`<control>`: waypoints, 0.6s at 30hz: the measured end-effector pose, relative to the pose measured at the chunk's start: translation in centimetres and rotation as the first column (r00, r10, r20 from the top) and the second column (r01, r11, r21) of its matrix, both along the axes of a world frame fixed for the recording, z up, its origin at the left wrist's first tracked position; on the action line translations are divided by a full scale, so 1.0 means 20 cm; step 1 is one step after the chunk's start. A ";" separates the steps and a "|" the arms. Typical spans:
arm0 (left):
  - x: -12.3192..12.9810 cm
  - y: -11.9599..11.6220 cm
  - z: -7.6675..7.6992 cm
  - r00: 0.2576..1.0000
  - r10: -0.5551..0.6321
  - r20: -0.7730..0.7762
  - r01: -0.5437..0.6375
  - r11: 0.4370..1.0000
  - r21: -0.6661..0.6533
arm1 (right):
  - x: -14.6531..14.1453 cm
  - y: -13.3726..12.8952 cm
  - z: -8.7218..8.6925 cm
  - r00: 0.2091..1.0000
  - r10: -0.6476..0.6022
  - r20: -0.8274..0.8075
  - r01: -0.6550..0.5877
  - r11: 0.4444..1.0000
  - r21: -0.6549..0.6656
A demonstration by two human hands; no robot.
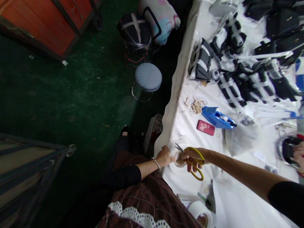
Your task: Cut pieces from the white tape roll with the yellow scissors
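My right hand (192, 158) is closed around a pair of scissors with yellow handles (199, 174), whose metal blades point left toward the table edge. Just below the blades lies a white roll (177, 167) with a brown core, at the table's edge. My left hand (164, 157), with a bracelet at the wrist, grips the near side of this roll. Its fingertips are partly hidden. Beyond my hands, a pink phone (205, 127) rests on the white table cover (181, 126).
A blue holder (218, 117), small tan tags (196, 106) and black-and-white wrapped bundles (231, 90) lie farther along the table. Another white roll (201, 211) stands nearby. On the green floor are a round stool (148, 77) and a bin (152, 128). Another person's hand (298, 153) shows at far right.
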State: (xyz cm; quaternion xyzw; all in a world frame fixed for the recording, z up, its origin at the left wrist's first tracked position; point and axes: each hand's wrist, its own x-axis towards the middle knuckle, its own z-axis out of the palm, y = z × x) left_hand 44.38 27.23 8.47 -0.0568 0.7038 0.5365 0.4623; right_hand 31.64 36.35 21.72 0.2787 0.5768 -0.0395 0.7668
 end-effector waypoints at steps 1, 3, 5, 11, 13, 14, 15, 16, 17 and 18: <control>0.00 0.00 0.00 1.000 0.002 -0.003 -0.002 1.000 -0.002 | -0.03 0.01 0.01 0.998 -0.060 0.029 0.059 0.998 0.012; 0.00 0.00 0.00 1.000 0.006 -0.010 -0.006 1.000 -0.001 | -0.08 0.02 0.00 0.990 -0.127 0.055 0.126 0.992 0.018; 0.00 0.01 0.00 1.000 0.009 -0.017 -0.009 1.000 0.002 | -0.12 0.03 -0.02 0.981 -0.170 0.089 0.171 0.985 -0.004; 0.00 0.01 0.00 1.000 0.017 -0.023 -0.017 1.000 0.010 | -0.21 0.05 -0.11 0.941 -0.231 0.248 0.235 0.972 0.014; 0.00 0.01 0.00 1.000 0.015 -0.019 -0.015 1.000 0.016 | -0.21 0.04 -0.12 0.943 -0.218 0.251 0.214 0.976 0.044; -0.01 0.00 0.00 1.000 0.013 -0.016 -0.013 1.000 0.019 | -0.21 0.02 -0.11 0.954 -0.192 0.230 0.184 0.981 0.055; -0.01 0.00 0.01 1.000 0.011 -0.013 -0.011 1.000 0.023 | -0.20 0.01 -0.11 0.968 -0.152 0.198 0.142 0.988 0.063; -0.01 -0.01 0.01 1.000 0.008 -0.011 -0.008 1.000 0.027 | -0.19 0.00 -0.10 0.982 -0.103 0.160 0.093 0.993 0.070; -0.01 -0.01 0.01 1.000 0.005 -0.012 -0.004 0.999 0.033 | -0.17 -0.01 -0.10 0.991 -0.052 0.124 0.043 0.996 0.076; -0.02 -0.02 0.02 1.000 0.001 -0.016 -0.001 0.999 0.039 | -0.14 -0.02 -0.10 0.996 -0.008 0.091 0.001 0.997 0.080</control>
